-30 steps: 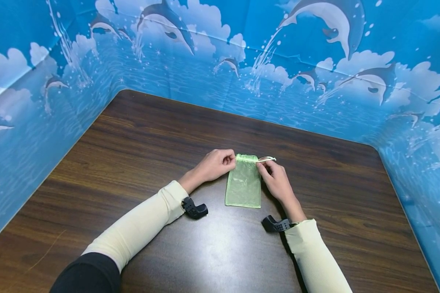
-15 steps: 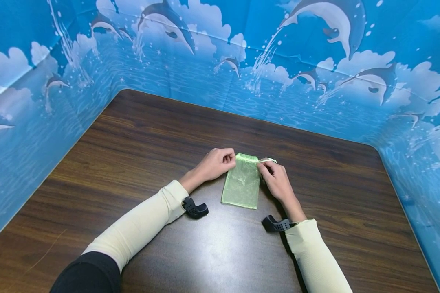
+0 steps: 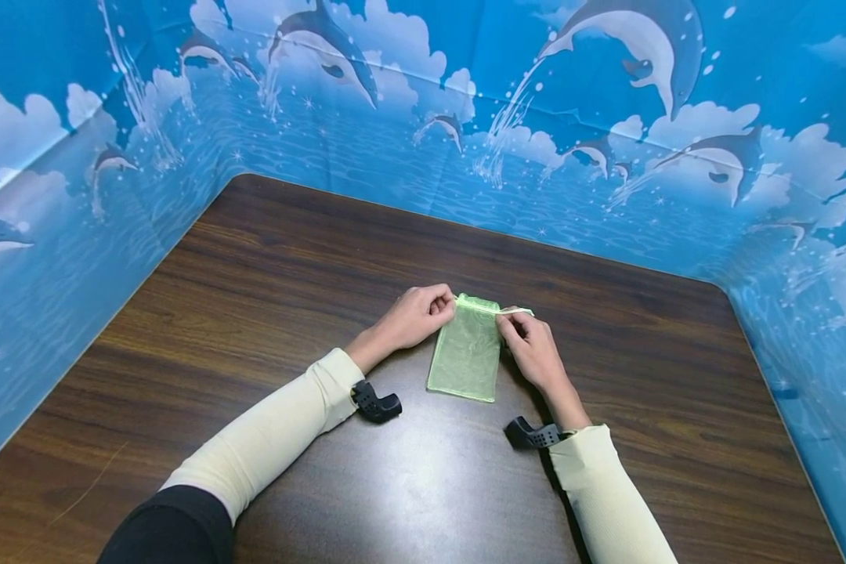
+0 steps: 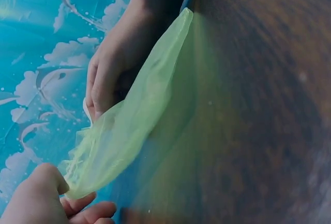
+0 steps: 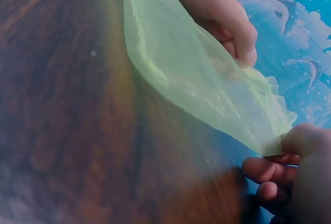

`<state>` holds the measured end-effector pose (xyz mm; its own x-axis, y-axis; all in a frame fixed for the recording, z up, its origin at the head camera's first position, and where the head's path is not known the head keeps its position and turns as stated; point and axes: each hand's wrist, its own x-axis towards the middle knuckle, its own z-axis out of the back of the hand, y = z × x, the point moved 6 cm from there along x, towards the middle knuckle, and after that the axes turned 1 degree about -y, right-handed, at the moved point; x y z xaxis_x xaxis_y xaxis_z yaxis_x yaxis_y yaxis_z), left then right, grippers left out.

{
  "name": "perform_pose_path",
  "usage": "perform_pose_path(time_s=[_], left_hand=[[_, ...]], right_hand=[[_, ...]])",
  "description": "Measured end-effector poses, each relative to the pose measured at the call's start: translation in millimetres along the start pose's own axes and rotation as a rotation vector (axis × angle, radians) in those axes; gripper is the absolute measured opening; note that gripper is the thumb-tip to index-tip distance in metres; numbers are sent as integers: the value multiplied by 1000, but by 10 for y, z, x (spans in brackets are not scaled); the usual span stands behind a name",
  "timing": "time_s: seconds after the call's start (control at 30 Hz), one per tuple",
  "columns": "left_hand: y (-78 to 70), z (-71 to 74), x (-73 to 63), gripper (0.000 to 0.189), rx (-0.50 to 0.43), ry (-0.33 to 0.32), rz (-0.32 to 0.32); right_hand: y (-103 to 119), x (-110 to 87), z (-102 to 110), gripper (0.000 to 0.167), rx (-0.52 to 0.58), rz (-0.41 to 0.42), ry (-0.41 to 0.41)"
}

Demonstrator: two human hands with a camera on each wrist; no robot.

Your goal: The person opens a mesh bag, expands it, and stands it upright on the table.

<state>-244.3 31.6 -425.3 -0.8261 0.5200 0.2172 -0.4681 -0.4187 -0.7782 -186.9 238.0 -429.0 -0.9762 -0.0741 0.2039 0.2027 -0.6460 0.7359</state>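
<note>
A sheer pale green drawstring bag (image 3: 465,356) is held by its gathered top, its flat body hanging toward the near side in the head view. My left hand (image 3: 421,313) pinches the top left corner between thumb and fingers. At the opposite corner, the thumb and fingers of my right hand (image 3: 529,343) pinch the edge, and a loop of pale drawstring (image 3: 522,311) sticks out past them. In the left wrist view the bag (image 4: 147,102) slants over the table with its ruffled mouth low at the left. The bag (image 5: 181,74) looks thin and flat in the right wrist view.
The dark wood-grain table (image 3: 310,258) spreads around both arms. Behind it and along its sides hangs a blue cloth (image 3: 381,149) printed with dolphins and clouds. A black wrist camera (image 3: 376,403) sits on the left wrist, another camera (image 3: 532,433) on the right.
The bag's lower edge has swung slightly to the left and toward the near side. The drawstring loop by the right hand has dipped a little. Both hands have stayed almost in place.
</note>
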Motion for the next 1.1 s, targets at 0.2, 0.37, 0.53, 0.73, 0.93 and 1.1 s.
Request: perform_pose_path(time_s=[0.2,0.37,0.53,0.73,0.93,1.1], left_hand=[[17,-6,9,13,-1,14,4],[17,-15,2,14,3,34,-6],[8,-10,-7,12,5,34,-10],[-10,-1,-17,11,0,34,-16],[-9,2,-15,10,-9,31,-13],[-10,5,-11,10,-8,28,-17]], right_hand=[[-4,7,-4,30,-22,-6,-12],[-5,16,-15,20,-7,8,-10],[6,23,-21,19,-9,30,-9],[6,18,-20,24,-36,42,-10],[3,8,3,31,-38,34,-36],[-17,7,10,32,-43,-4,-41]])
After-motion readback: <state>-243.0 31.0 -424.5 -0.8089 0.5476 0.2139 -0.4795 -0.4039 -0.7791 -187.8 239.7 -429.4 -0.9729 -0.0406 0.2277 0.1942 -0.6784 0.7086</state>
